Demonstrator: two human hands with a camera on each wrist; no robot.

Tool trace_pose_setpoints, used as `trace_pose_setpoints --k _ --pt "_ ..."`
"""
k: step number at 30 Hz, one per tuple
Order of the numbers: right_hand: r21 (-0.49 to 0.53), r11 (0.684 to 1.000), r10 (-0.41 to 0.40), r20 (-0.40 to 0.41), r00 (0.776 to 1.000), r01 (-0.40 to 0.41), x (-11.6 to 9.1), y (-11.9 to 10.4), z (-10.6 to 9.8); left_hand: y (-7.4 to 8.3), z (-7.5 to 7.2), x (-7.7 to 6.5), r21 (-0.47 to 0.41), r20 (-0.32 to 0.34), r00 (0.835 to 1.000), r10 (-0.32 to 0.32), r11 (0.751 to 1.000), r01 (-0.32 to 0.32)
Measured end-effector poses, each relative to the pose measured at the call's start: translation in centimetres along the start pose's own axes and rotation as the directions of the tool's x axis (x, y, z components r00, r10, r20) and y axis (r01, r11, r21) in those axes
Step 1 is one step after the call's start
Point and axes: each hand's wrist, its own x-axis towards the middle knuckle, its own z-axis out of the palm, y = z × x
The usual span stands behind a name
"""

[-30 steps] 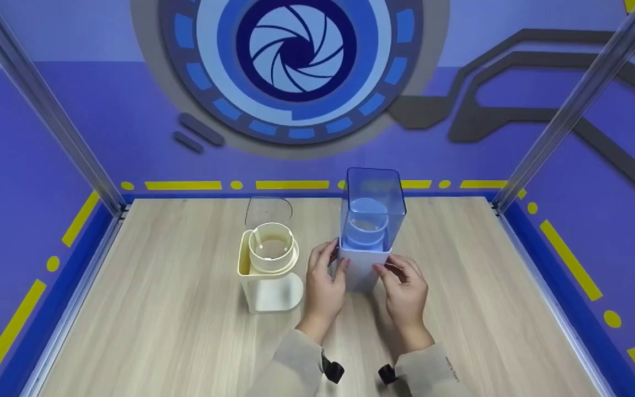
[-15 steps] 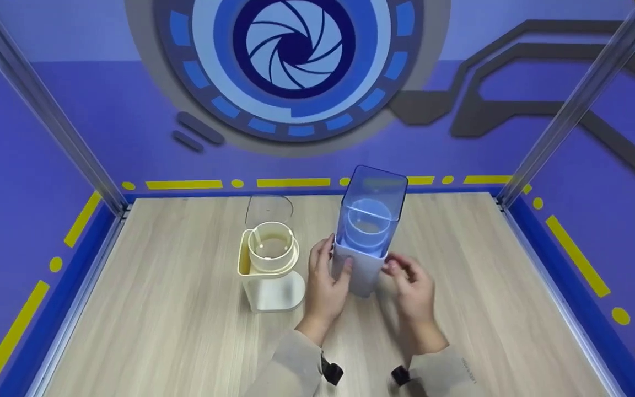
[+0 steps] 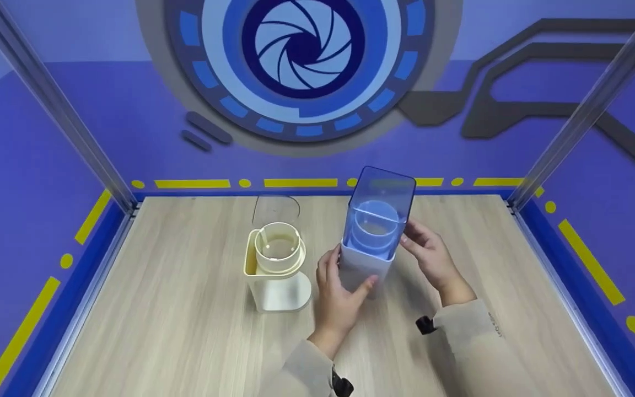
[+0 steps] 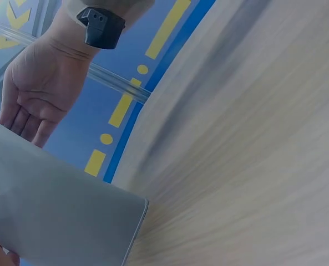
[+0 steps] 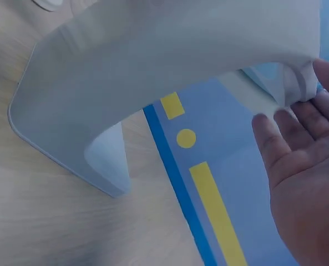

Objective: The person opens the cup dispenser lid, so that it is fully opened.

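A tall white C-shaped holder [image 3: 359, 270], like a small drink machine, stands tilted and turned slightly to the right. A blue see-through cover [image 3: 383, 187] rises from its top, with a round cup-like ring [image 3: 375, 229] visible inside. My left hand [image 3: 339, 300] grips the body, fingers along its left side and thumb across the front. At the upper right side, my right hand [image 3: 430, 253] holds the overhanging head; in the right wrist view its thumb and fingers [image 5: 305, 119] lie at the head's rounded end. The holder's base [image 5: 111, 183] shows there too.
To the left stands a cream holder [image 3: 279, 292] of like shape, its round cup [image 3: 278, 248] seated on top. A clear lid [image 3: 276, 209] shows upright behind it. Blue panels [image 3: 102, 138] and metal posts [image 3: 75, 105] border the wooden table [image 3: 185, 331].
The white holder has tilted and turned. My right hand has moved from its lower front up to its upper right side, and my left thumb has slid further across the front.
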Motion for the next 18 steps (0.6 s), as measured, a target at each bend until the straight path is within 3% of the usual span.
trace_pose_setpoints --k 7,18 --pt "0.007 1.0 -0.02 -0.038 0.999 0.02 -0.4 -0.2 0.0 0.6 0.4 -0.1 0.034 0.02 0.999 -0.041 0.999 0.041" --pt "-0.031 0.999 -0.016 -0.132 0.991 0.012 -2.4 -0.4 0.7 0.5 0.9 0.0 0.097 0.006 1.0 -0.021 0.995 0.021"
